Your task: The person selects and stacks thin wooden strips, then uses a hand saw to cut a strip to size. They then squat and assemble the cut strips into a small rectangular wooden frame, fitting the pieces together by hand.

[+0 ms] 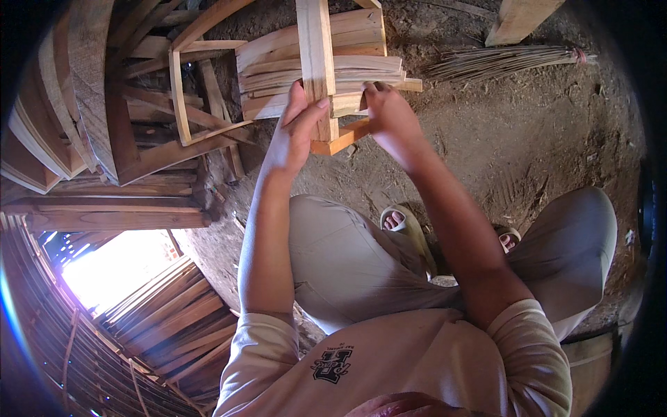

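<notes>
A pale wooden frame (317, 52) stands in front of me at the top centre, with a long upright board and a darker orange-brown bar (347, 136) across its near end. My left hand (297, 135) is closed around the left side of the upright, its thumb lying over the board's face. On the other side, my right hand (393, 121) grips the frame near its right end with curled fingers; its fingertips are partly hidden. Behind the frame lies a stack of thin wooden slats (267, 80), partly covered by the upright.
A tied bundle of thin sticks (507, 62) lies on the dirt floor (514, 146) at the far right. Beyond it is a wooden block (522, 19). Another slim frame (179, 97) and curved boards (90, 76) crowd the left. More planks (174, 320) are piled by the bright opening.
</notes>
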{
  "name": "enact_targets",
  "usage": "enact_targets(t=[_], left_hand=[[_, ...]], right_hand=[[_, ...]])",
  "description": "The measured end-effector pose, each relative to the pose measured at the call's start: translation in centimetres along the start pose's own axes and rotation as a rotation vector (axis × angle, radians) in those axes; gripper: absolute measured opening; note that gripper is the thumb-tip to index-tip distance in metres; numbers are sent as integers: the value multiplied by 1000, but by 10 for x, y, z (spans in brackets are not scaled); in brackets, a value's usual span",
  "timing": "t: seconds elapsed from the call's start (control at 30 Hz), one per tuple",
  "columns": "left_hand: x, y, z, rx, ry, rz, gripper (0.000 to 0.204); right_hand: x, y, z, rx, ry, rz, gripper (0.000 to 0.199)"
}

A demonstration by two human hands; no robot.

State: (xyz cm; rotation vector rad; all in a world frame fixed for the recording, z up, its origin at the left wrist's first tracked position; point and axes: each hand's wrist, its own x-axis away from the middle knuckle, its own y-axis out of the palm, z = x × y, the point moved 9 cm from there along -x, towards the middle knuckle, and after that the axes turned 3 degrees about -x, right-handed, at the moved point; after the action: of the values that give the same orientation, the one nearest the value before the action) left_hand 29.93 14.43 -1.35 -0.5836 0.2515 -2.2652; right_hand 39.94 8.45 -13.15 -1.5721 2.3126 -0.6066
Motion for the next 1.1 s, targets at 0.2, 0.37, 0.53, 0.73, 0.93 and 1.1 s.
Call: enact_targets(t=[0.2, 0.37, 0.53, 0.73, 0.93, 1.1], left_hand=[[-3, -1, -1, -33, 14, 5, 54], [-3, -4, -3, -124, 1, -4, 56], [-1, -1, 3, -74, -6, 11, 54], [-2, 0, 1, -53, -23, 4, 52], [-4, -10, -17, -98, -23, 12, 48], [-7, -7, -17, -91, 8, -1, 44]], right_hand=[[1, -4, -1, -57, -21, 12, 44], [2, -3, 0, -52, -27, 64, 42], [1, -2, 2, -75, -4, 43, 37], [2, -4, 10, 36, 93, -354, 21], [-8, -87, -10, 38, 59, -327, 16], [-32, -119, -18, -94, -77, 305, 28]])
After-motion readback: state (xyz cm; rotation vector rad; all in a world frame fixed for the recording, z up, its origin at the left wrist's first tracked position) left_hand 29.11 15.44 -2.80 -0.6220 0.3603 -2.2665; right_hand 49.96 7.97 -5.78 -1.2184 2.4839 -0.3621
